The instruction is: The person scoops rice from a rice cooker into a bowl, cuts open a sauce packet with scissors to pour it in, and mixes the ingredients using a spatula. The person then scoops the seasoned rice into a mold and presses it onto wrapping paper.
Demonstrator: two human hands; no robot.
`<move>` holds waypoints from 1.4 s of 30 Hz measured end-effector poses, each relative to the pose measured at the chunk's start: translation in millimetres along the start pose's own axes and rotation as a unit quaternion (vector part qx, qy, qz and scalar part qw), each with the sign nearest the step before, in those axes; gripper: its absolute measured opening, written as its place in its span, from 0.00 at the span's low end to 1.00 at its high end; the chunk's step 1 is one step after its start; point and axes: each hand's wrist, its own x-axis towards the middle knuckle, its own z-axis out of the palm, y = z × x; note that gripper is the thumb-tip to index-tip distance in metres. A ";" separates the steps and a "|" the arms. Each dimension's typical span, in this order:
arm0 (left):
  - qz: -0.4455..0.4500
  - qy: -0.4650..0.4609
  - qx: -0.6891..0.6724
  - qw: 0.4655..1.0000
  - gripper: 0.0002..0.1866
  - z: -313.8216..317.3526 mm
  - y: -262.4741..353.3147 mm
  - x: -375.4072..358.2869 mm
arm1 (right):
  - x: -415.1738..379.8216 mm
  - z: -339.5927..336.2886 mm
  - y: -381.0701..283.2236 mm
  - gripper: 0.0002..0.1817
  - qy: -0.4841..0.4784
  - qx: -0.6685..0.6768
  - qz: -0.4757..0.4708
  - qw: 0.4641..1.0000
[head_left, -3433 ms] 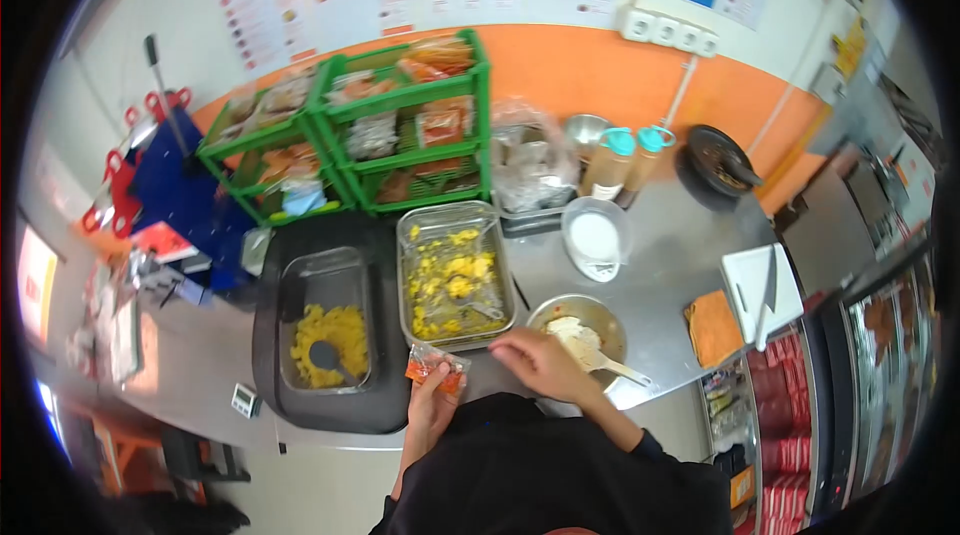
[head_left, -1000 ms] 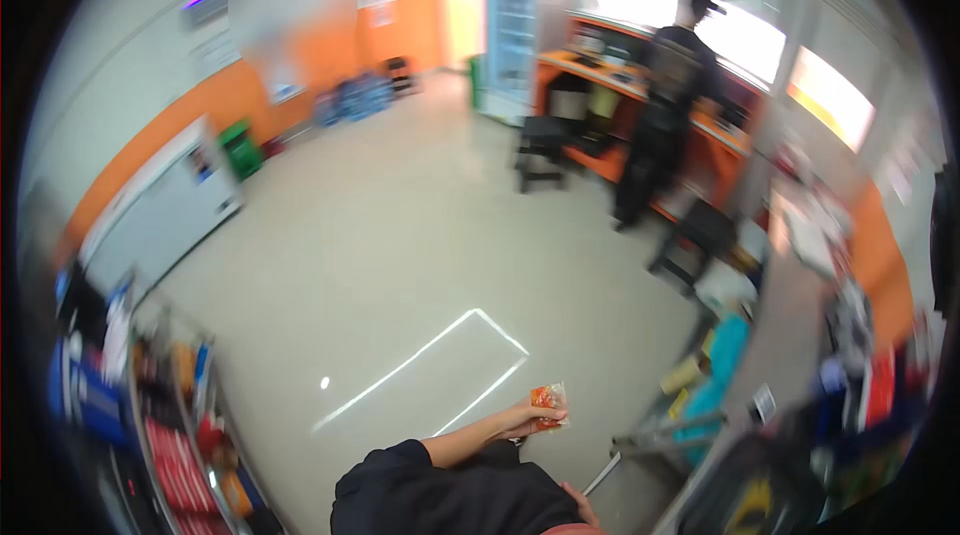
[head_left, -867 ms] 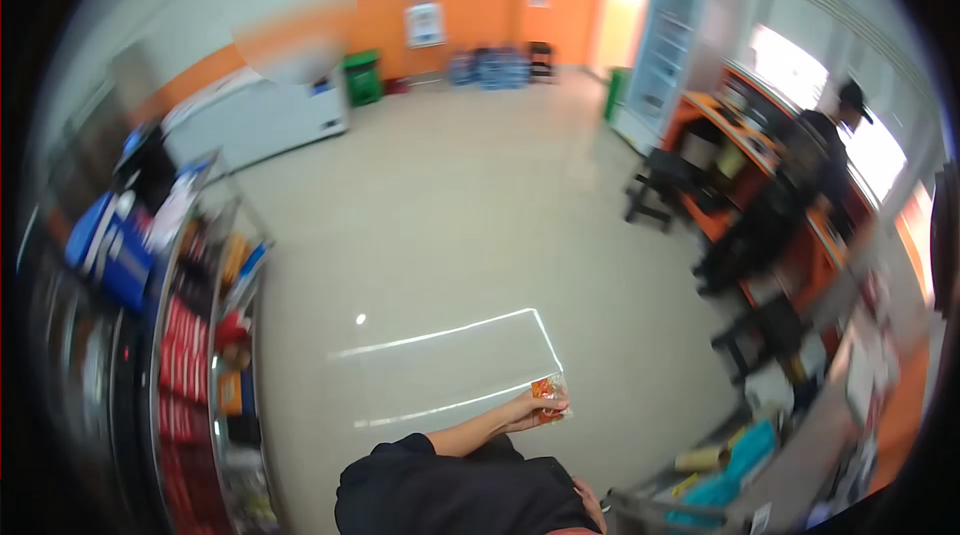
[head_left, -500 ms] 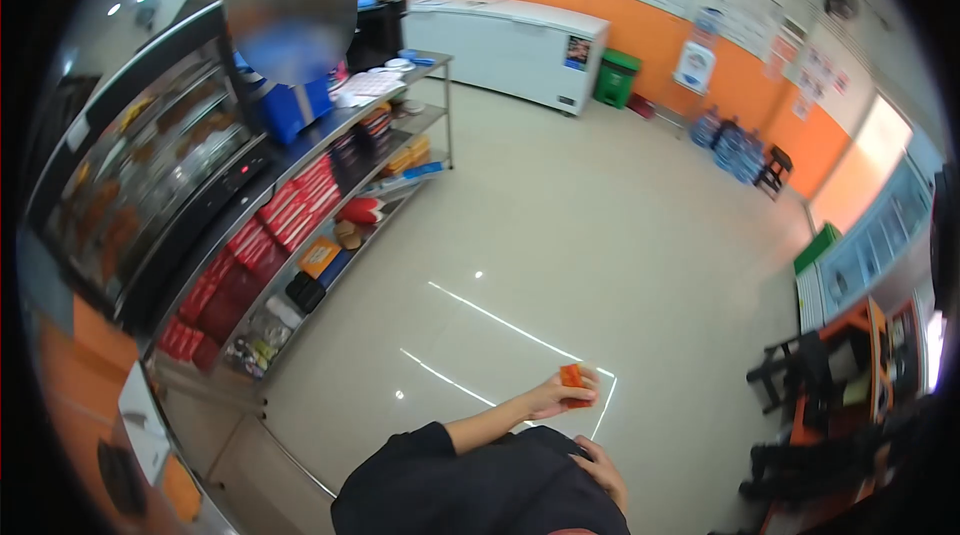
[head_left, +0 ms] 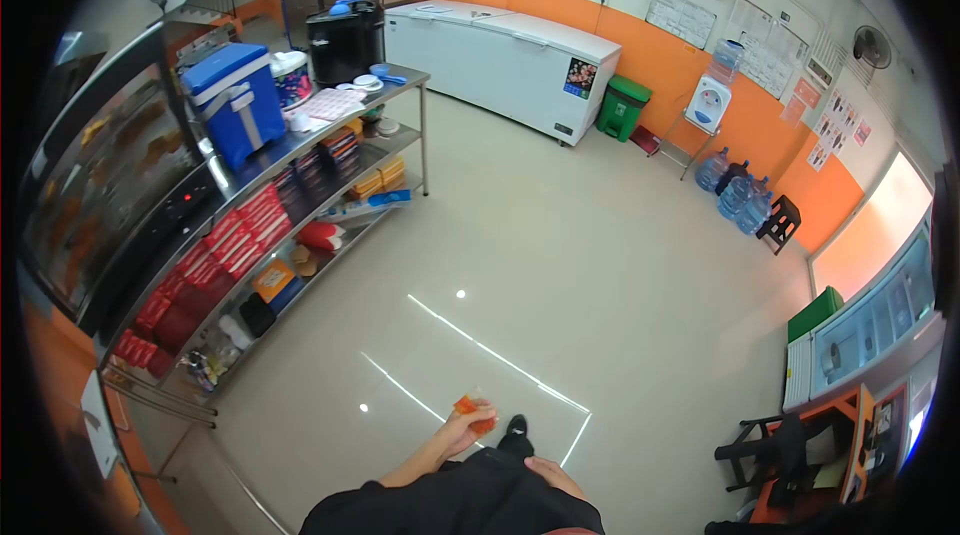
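My left hand (head_left: 464, 429) is closed around a small orange packet (head_left: 482, 416), held out in front of my dark clothes at the bottom centre. Part of the packet looks clear. Low against the dark cloth at my waist rests my right hand (head_left: 553, 476), its fingers partly hidden; whether it holds anything cannot be made out. One black shoe (head_left: 517, 425) shows on the floor between the two hands.
A metal shelf unit (head_left: 408, 138) with red boxes and a blue cooler (head_left: 236, 105) stands left, beside a glass display case (head_left: 110, 175). White chest freezer (head_left: 500, 60), green bin (head_left: 624, 107), water dispenser (head_left: 708, 101) and bottles line the back. Black stools and a glass-door fridge (head_left: 872, 320) are right.
The view has turned and shifted. My left hand with the packet sits further left in view, and my right hand too. A shoe now shows, and the person by the shelf is out of sight.
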 end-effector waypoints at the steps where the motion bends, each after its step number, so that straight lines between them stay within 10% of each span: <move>1: -0.002 -0.003 -0.004 1.000 0.16 24.2 5.8 38.6 | 15.7 -31.3 -13.9 0.16 0.031 -0.022 -0.025 0.999; 9: 0.103 -0.073 -0.102 0.987 0.12 188.0 133.8 220.3 | 176.5 -221.4 -234.8 0.18 0.109 -0.230 -0.047 0.966; 16: 0.149 0.147 -0.158 0.965 0.10 76.2 241.9 374.2 | 464.8 -309.3 -449.7 0.15 0.088 -0.284 -0.121 0.947; 19: 0.153 0.171 -0.173 0.958 0.09 55.9 315.4 447.7 | 625.2 -416.0 -392.5 0.13 0.275 -0.303 -0.120 0.904; 20: 0.154 0.167 -0.166 0.959 0.09 60.4 341.0 470.7 | 642.7 -421.7 -388.2 0.10 0.315 -0.494 -0.034 0.810; 24: 0.189 0.134 -0.135 0.963 0.10 106.0 467.9 592.1 | 658.7 -452.9 -337.4 0.15 0.231 -0.359 0.247 0.870; 29: 0.181 0.098 -0.079 0.975 0.11 140.3 610.3 779.9 | 763.6 -473.1 -421.8 0.11 0.197 -0.343 0.322 0.860; 35: 0.209 0.101 -0.107 0.967 0.06 141.5 783.9 973.8 | 995.5 -551.1 -631.2 0.08 0.231 -0.396 0.240 0.856; 39: 0.245 0.158 -0.108 0.951 0.06 145.3 894.1 1022.7 | 1226.1 -611.5 -829.6 0.07 0.281 -0.594 -0.058 0.751; 40: 0.277 0.170 -0.105 0.940 0.07 131.4 920.2 1040.3 | 1272.2 -582.5 -921.6 0.09 0.342 -0.379 -0.006 0.860; 42: 0.320 0.180 -0.102 0.925 0.08 110.1 974.2 1090.7 | 1381.1 -550.4 -1070.1 0.08 0.263 -0.336 -0.057 0.903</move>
